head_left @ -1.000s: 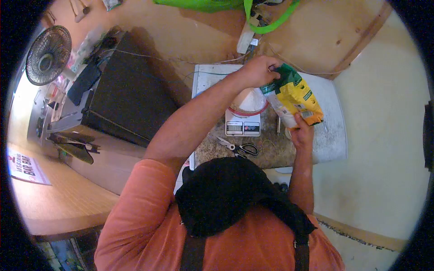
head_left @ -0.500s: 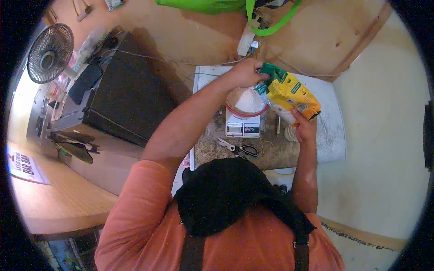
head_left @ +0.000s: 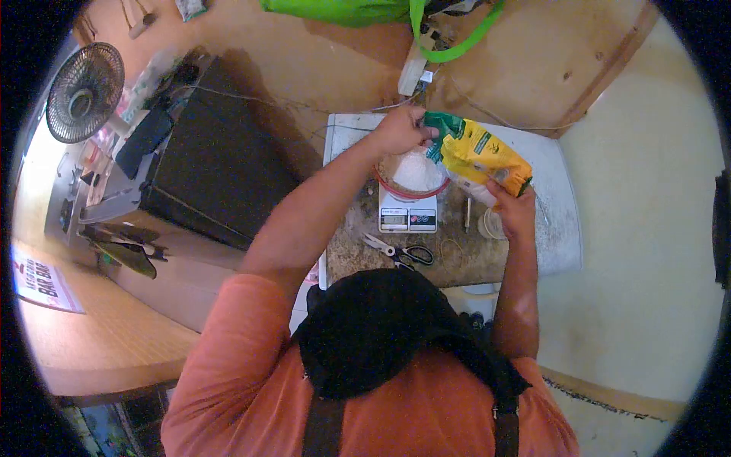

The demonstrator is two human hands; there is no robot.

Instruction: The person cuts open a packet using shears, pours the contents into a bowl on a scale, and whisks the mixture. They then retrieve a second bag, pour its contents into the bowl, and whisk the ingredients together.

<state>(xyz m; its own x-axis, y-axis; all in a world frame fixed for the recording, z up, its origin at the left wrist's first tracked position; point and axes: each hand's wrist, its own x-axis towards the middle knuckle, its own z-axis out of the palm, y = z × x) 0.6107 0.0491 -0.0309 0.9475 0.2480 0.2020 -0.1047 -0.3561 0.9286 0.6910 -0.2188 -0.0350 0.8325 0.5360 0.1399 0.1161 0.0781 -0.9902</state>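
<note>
My left hand (head_left: 403, 131) pinches the green top end of a yellow and green bag (head_left: 487, 152), tilted with that end over a bowl. Its lower end rests in the grip of my right hand (head_left: 515, 209). White powder (head_left: 415, 169) is heaped in the red-rimmed bowl (head_left: 388, 187), beside some tan powder. Beneath the bowl is a white kitchen scale (head_left: 408, 219) with a small display, whose digits are too small to read. The mouth of the bag is partly hidden by my left hand.
Scissors (head_left: 397, 250) with dark handles lie on the worn table (head_left: 560, 228), near the scale. A thin pen-like stick (head_left: 467, 213) and a pale round container (head_left: 492, 224) are by my right hand. A dark cabinet (head_left: 221, 160) stands left; a green bag (head_left: 343, 11) hangs behind.
Both hands and the yellow and green bag have shifted slightly left. The bag lies a little flatter, and the bowl has moved slightly left.
</note>
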